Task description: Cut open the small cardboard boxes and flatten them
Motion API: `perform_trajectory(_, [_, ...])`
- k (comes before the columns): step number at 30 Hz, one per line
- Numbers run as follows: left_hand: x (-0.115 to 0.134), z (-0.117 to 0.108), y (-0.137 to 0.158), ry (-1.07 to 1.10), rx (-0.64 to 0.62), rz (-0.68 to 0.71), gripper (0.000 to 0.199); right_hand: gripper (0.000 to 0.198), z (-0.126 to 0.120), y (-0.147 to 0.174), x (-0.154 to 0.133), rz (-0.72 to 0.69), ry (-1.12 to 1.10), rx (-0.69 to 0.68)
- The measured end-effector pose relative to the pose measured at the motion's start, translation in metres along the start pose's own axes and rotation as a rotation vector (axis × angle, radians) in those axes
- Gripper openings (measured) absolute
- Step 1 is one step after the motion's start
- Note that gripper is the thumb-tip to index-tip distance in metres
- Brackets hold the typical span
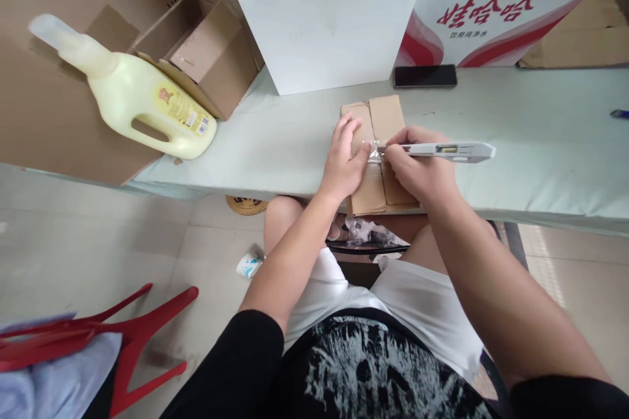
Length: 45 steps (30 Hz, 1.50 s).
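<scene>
A small brown cardboard box [386, 119] lies at the table's near edge. Clear tape [375, 152] crosses the seam at its middle. My left hand [344, 158] rests on the left part of the box, fingers apart, its thumb beside the tape. Closed in my right hand [425, 169] is a white utility knife [455, 151], its tail pointing right and its front end at the tape. My fingers partly hide that front end, so how deep the blade sits cannot be seen.
Behind the box stand a white carton [324, 33] and a black phone [425, 76]. To the left are a yellow detergent bottle [147, 101] and an open cardboard box [216, 59]. A blue-tipped object [620, 114] lies far right. A red chair [130, 334] is lower left.
</scene>
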<state>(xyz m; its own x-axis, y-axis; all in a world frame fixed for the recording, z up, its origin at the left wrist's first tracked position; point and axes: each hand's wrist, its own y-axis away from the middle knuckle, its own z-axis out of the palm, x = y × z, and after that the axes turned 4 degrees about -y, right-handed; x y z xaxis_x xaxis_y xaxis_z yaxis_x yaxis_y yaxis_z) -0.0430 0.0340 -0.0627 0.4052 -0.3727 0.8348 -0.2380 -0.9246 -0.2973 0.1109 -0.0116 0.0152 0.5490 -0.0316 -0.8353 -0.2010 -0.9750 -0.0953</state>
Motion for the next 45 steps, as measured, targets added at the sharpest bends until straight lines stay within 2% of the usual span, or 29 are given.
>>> perform_trajectory(7, [-0.0004, 0.0001, 0.001, -0.01, -0.01, 0.012, 0.07, 0.012, -0.0005, 0.0006, 0.0052, -0.005, -0.082, -0.009])
perform_trajectory(19, [-0.0042, 0.0009, -0.0015, -0.002, 0.003, -0.001, 0.07, 0.012, -0.0014, -0.0009, -0.0008, -0.032, -0.011, -0.014])
perform_trajectory(35, [-0.0012, 0.0003, -0.0002, 0.019, -0.003, 0.013, 0.074, 0.017, -0.0045, -0.0009, 0.0, -0.027, -0.123, -0.046])
perform_trajectory(40, [-0.0033, 0.0013, -0.0017, 0.037, 0.007, 0.01, 0.074, 0.014, -0.002, -0.0006, -0.0005, -0.035, -0.056, -0.018])
perform_trajectory(45, [-0.0033, 0.0022, -0.0017, 0.033, 0.017, 0.008, 0.073, 0.015, -0.0026, -0.0018, -0.0023, -0.044, 0.001, -0.051])
